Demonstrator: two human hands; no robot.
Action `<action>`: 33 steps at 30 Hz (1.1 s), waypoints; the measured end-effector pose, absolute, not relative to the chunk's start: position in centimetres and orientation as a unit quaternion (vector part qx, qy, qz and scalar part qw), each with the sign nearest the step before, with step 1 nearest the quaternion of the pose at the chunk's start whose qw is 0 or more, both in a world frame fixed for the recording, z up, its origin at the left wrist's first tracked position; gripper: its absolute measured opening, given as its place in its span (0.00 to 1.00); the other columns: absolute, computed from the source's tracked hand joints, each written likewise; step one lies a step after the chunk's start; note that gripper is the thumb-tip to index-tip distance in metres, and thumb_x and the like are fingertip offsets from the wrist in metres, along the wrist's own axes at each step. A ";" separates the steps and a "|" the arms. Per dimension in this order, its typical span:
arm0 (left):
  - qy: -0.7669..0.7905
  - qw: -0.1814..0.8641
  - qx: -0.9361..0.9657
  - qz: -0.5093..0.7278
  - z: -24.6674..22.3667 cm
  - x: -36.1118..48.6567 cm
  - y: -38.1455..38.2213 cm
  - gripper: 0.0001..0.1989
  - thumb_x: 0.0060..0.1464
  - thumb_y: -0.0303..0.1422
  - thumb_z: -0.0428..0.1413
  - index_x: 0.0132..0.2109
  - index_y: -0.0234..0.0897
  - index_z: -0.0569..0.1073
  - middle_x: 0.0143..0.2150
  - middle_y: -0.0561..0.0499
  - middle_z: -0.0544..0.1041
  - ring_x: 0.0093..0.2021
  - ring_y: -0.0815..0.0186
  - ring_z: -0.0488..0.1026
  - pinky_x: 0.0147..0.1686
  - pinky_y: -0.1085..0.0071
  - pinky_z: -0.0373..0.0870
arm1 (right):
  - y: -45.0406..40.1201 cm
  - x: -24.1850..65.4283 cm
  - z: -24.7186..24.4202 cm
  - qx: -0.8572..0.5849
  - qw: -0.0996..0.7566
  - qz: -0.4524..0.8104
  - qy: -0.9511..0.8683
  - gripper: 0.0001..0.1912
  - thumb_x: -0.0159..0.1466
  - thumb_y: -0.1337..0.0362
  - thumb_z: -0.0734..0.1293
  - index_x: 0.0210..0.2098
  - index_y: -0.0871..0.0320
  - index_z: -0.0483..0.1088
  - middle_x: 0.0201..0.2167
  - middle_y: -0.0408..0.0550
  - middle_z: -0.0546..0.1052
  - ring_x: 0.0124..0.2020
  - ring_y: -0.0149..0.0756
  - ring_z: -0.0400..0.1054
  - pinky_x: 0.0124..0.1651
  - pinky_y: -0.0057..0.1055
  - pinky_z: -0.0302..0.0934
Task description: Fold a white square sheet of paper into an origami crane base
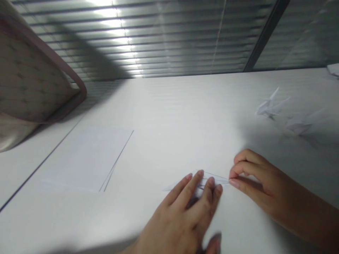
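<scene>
A narrow piece of folded white paper (211, 178) lies on the white table, with one pointed end to the left and another to the right. My left hand (182, 211) rests over its middle, fingers stretched out and pressing it down, so part of the paper is hidden. The thumb and forefinger of my right hand (254, 176) pinch the paper's right tip. Two folded white paper cranes (268, 106) stand beyond my right hand; the nearer one (299, 125) looks blurred.
Sheets of white paper (87, 158) lie stacked at the left beside a dark table seam (42, 164). A patterned bag (34, 77) stands at the far left. Window blinds (172, 38) rise behind the table (169, 116). Another white object (333, 70) sits at the far right edge.
</scene>
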State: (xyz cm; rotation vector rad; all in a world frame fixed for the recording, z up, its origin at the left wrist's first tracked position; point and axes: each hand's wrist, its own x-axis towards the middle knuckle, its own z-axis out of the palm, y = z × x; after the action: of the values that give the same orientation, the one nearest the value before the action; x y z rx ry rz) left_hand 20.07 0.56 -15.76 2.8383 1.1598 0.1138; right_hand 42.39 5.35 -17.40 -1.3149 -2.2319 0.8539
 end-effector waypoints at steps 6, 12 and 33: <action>0.369 0.048 0.927 0.047 -15.8 20.2 0.4 0.27 0.62 0.42 0.45 0.64 0.31 0.61 0.63 0.48 0.66 0.64 0.54 0.59 0.61 0.62 0.62 | 5.1 42.3 -17.8 -0.454 0.211 0.234 -0.833 0.07 0.65 0.70 0.59 0.31 0.56 0.64 0.33 0.47 0.64 0.37 0.37 0.61 0.40 0.38 0.60; 0.380 0.070 0.922 0.035 -15.6 20.2 0.4 0.27 0.63 0.41 0.45 0.64 0.33 0.60 0.63 0.49 0.65 0.65 0.55 0.57 0.62 0.63 0.60 | 4.7 41.7 -17.9 -0.458 0.224 0.162 -0.844 0.09 0.66 0.71 0.58 0.30 0.57 0.64 0.32 0.48 0.66 0.36 0.39 0.63 0.41 0.42 0.61; 0.405 0.095 0.909 0.024 -15.1 20.7 0.2 0.27 0.63 0.41 0.45 0.65 0.33 0.59 0.64 0.48 0.64 0.67 0.55 0.53 0.63 0.63 0.57 | 5.3 43.0 -17.6 -0.451 0.214 0.193 -0.845 0.06 0.65 0.67 0.61 0.32 0.54 0.67 0.34 0.47 0.67 0.38 0.38 0.66 0.41 0.36 0.63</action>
State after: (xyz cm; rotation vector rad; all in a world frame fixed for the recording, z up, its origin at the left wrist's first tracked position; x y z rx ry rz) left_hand 20.71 0.16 -15.09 2.6956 1.2002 0.0725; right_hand 43.03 5.30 -17.58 -1.2507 -2.3438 0.5357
